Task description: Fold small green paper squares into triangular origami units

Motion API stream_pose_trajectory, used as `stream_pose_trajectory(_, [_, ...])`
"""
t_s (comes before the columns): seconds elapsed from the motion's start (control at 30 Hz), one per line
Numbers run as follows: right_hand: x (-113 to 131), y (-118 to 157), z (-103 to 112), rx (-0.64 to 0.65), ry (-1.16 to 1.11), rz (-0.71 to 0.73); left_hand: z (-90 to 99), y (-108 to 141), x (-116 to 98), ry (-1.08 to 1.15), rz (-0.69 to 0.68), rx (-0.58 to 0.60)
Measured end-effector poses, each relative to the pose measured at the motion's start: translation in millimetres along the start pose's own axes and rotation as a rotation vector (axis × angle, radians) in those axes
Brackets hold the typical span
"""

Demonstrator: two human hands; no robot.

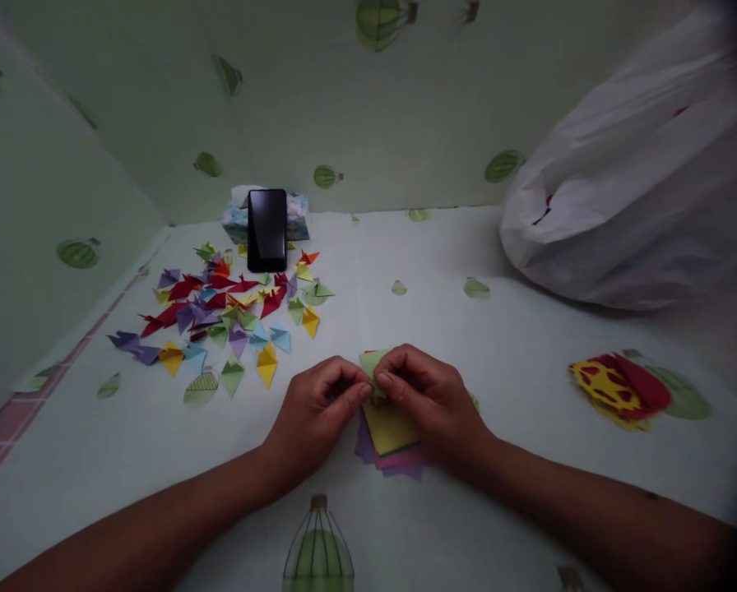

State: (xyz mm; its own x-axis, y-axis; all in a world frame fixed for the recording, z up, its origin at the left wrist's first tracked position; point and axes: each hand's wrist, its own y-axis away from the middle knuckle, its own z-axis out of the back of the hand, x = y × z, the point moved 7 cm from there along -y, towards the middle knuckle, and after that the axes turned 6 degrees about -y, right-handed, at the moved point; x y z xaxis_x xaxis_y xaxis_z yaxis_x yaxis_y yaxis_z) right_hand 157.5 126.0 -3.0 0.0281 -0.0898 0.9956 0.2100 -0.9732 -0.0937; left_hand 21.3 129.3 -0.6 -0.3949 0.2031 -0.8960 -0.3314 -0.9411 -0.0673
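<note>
Pale-green walls [294, 107] printed with hot-air balloons enclose a white tabletop [319, 460] of matching pattern. Near its middle, the left hand [325, 411] and right hand [433, 403] nearly meet, each grip pinched closed, thumb against forefinger, on a small piece of paper [377, 398] mostly hidden by the fingertips. It sits just above a stack of coloured paper sheets [396, 432], yellow, pink and purple showing. Folded paper cranes [196, 314] lie scattered to the left, before a black smartphone [267, 230] leaning on a tissue box [298, 215]. Rightward are yellow and red cut-outs [651, 386] and, behind them, a bulging white plastic bag [628, 189].
</note>
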Motion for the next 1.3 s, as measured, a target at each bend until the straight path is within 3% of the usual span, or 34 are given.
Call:
stream_pose_trajectory(0.37, [1.7, -0.3, 2.0, 0.009, 0.011, -0.027, 2.9, 0.8, -5.1, -0.126, -0.081, -0.020])
stream_pose_trajectory(0.57, [-3.2, -3.3, -2.4, 0.038, -0.069, -0.041, 11.1, 1.2, -10.0, -0.194, -0.140, -0.126])
stream_pose_trajectory(0.83, [-4.7, -2.4, 1.4, 0.007, -0.031, -0.023, 10.2, 3.1, 0.3, 0.039, -0.066, -0.186])
stream_pose_trajectory(1.1, [-10.0, -3.7, 0.4, 0.005, -0.043, 0.010, 10.3, 2.8, -3.5, 0.021, -0.113, -0.171])
stream_pose_trajectory(1.3, [-1.0, -0.8, 1.4, -0.002, 0.158, 0.134, 12.8, 4.0, -10.8, -0.002, -0.182, -0.159])
